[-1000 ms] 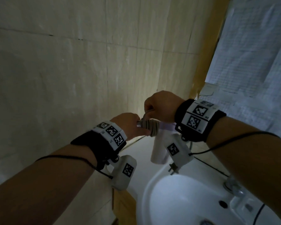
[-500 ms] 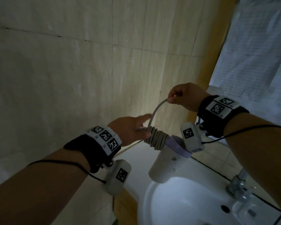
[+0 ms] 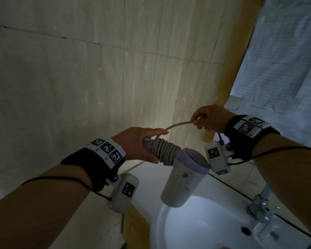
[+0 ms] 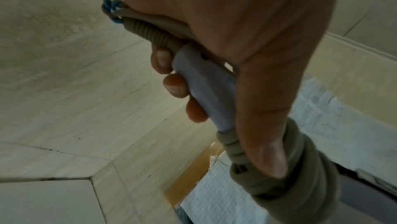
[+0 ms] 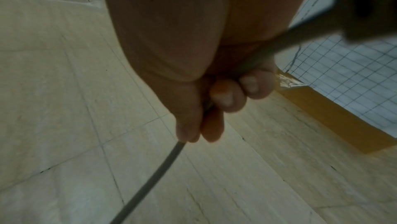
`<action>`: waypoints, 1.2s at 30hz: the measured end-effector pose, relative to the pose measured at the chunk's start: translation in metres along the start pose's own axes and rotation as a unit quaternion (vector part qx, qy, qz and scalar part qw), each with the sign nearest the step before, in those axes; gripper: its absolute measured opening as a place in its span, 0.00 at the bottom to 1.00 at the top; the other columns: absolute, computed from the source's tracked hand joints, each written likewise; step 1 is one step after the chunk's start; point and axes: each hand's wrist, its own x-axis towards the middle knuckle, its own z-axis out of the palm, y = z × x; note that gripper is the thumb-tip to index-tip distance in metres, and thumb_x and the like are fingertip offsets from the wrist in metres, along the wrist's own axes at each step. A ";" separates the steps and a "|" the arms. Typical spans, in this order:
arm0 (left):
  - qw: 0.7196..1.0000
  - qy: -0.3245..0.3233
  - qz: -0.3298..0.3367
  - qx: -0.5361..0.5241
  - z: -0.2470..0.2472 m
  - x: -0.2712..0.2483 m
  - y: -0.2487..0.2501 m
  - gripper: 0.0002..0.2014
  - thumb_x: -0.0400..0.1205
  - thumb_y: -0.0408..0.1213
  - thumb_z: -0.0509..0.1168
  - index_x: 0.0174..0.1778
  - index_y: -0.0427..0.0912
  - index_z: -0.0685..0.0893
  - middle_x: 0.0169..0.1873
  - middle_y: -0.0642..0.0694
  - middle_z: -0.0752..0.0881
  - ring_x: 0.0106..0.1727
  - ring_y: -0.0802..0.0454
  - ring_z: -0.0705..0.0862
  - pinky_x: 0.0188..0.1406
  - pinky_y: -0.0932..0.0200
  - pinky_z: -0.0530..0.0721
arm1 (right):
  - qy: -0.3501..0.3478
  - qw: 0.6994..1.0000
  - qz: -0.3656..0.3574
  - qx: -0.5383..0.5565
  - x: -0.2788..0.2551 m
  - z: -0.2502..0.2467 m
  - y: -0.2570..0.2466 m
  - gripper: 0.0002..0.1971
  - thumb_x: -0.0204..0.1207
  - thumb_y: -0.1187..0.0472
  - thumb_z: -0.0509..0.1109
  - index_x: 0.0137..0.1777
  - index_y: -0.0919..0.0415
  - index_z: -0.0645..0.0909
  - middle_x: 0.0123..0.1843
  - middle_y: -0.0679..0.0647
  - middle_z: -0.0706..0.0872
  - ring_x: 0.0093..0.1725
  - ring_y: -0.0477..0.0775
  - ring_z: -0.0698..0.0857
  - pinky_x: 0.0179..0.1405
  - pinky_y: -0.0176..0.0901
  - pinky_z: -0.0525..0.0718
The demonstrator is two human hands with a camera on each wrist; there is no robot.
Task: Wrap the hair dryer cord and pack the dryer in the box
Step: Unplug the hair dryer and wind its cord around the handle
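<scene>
A white and lilac hair dryer (image 3: 183, 182) hangs nozzle-down over the sink, its handle (image 4: 208, 90) gripped by my left hand (image 3: 138, 144), thumb pressed on the coils. The grey cord (image 3: 166, 152) is wound in several turns round the handle (image 4: 277, 173). A loose stretch of cord (image 3: 178, 125) arcs up to my right hand (image 3: 205, 119), which pinches it between thumb and fingers (image 5: 193, 131). The cord's tail (image 5: 150, 181) runs on past the right hand. No box is in view.
A white sink (image 3: 205, 221) lies below the dryer, with a metal tap (image 3: 258, 203) at its right. A beige tiled wall (image 3: 97, 87) stands close ahead. A gridded white curtain (image 3: 285, 60) and a yellow frame (image 3: 237, 69) are at the right.
My right hand has drawn the free cord up and to the right, away from the coils. The left hand has tilted the dryer handle more level, and the index finger has straightened.
</scene>
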 end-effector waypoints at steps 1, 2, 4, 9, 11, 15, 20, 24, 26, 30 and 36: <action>1.000 0.009 -0.005 -0.001 -0.001 0.000 -0.002 0.41 0.64 0.38 0.79 0.72 0.61 0.69 0.60 0.63 0.76 0.62 0.63 0.79 0.64 0.67 0.74 | -0.016 1.000 0.011 0.013 -0.002 0.000 0.002 0.04 0.75 0.63 0.68 0.47 0.58 0.83 0.32 0.51 0.84 0.27 0.47 0.77 0.29 0.37 0.76; 1.000 0.024 -0.009 -0.005 -0.001 0.000 -0.004 0.40 0.64 0.37 0.79 0.72 0.59 0.71 0.60 0.62 0.77 0.62 0.62 0.78 0.64 0.66 0.75 | -0.026 0.999 0.020 0.027 -0.003 0.000 0.005 0.03 0.74 0.65 0.68 0.44 0.57 0.82 0.31 0.52 0.85 0.26 0.48 0.76 0.28 0.38 0.76; 0.998 0.060 -0.015 -0.020 -0.002 0.003 -0.005 0.38 0.64 0.37 0.79 0.70 0.53 0.74 0.60 0.57 0.80 0.61 0.59 0.79 0.62 0.66 0.76 | -0.033 0.999 0.024 0.031 -0.006 0.000 0.008 0.06 0.74 0.66 0.68 0.41 0.54 0.81 0.31 0.53 0.85 0.24 0.47 0.77 0.27 0.41 0.77; 0.984 0.145 -0.052 -0.086 -0.004 0.008 -0.006 0.28 0.66 0.41 0.78 0.62 0.44 0.81 0.51 0.49 0.86 0.52 0.53 0.84 0.53 0.61 0.80 | -0.036 0.997 0.049 -0.049 -0.007 0.014 0.007 0.06 0.76 0.64 0.64 0.41 0.55 0.80 0.40 0.59 0.88 0.44 0.64 0.87 0.46 0.51 0.83; 0.976 0.176 -0.061 -0.118 -0.003 0.010 -0.006 0.21 0.69 0.41 0.76 0.56 0.44 0.82 0.43 0.51 0.85 0.44 0.55 0.83 0.45 0.64 0.80 | -0.043 0.997 0.047 -0.033 -0.008 0.020 0.008 0.14 0.76 0.69 0.64 0.29 0.57 0.77 0.29 0.54 0.80 0.37 0.66 0.84 0.44 0.53 0.83; 0.951 0.262 -0.103 -0.131 -0.001 0.018 -0.007 0.12 0.73 0.47 0.71 0.33 0.45 0.77 0.28 0.50 0.79 0.29 0.56 0.76 0.30 0.65 0.73 | -0.079 0.994 0.060 -0.043 -0.021 0.030 0.003 0.15 0.75 0.65 0.65 0.26 0.55 0.77 0.25 0.51 0.78 0.26 0.51 0.75 0.28 0.38 0.74; 0.936 0.280 -0.164 -0.136 -0.001 0.026 -0.005 0.15 0.77 0.51 0.66 0.39 0.41 0.78 0.30 0.47 0.80 0.34 0.50 0.78 0.31 0.60 0.73 | -0.133 0.990 0.012 -0.043 -0.030 0.043 -0.010 0.06 0.75 0.61 0.66 0.49 0.52 0.82 0.31 0.46 0.84 0.26 0.43 0.79 0.23 0.27 0.75; 0.936 0.292 -0.179 -0.082 0.003 0.027 -0.006 0.20 0.81 0.47 0.62 0.56 0.32 0.81 0.51 0.33 0.86 0.53 0.39 0.84 0.49 0.56 0.76 | -0.133 0.990 -0.022 -0.051 -0.035 0.046 -0.021 0.05 0.75 0.60 0.66 0.47 0.49 0.82 0.28 0.42 0.83 0.20 0.36 0.78 0.28 0.27 0.75; 0.936 0.289 -0.190 -0.062 0.004 0.027 -0.005 0.19 0.81 0.44 0.61 0.61 0.32 0.79 0.57 0.32 0.85 0.58 0.36 0.83 0.56 0.52 0.78 | -0.135 0.989 -0.037 -0.049 -0.038 0.046 -0.028 0.06 0.75 0.61 0.66 0.47 0.49 0.82 0.28 0.42 0.83 0.19 0.35 0.78 0.32 0.31 0.78; 0.949 0.232 -0.212 0.011 0.006 0.027 -0.006 0.23 0.82 0.39 0.59 0.71 0.33 0.71 0.69 0.33 0.78 0.67 0.38 0.78 0.64 0.53 0.73 | -0.125 0.988 -0.077 -0.054 -0.045 0.041 -0.043 0.10 0.76 0.62 0.65 0.54 0.53 0.84 0.29 0.41 0.82 0.24 0.39 0.78 0.29 0.26 0.76; 0.955 0.192 -0.205 0.091 0.016 0.028 -0.004 0.18 0.81 0.31 0.56 0.69 0.36 0.70 0.62 0.34 0.82 0.61 0.37 0.81 0.54 0.53 0.77 | -0.086 0.976 -0.155 -0.127 -0.049 0.028 -0.061 0.13 0.78 0.62 0.63 0.60 0.58 0.83 0.40 0.42 0.79 0.42 0.40 0.77 0.35 0.25 0.70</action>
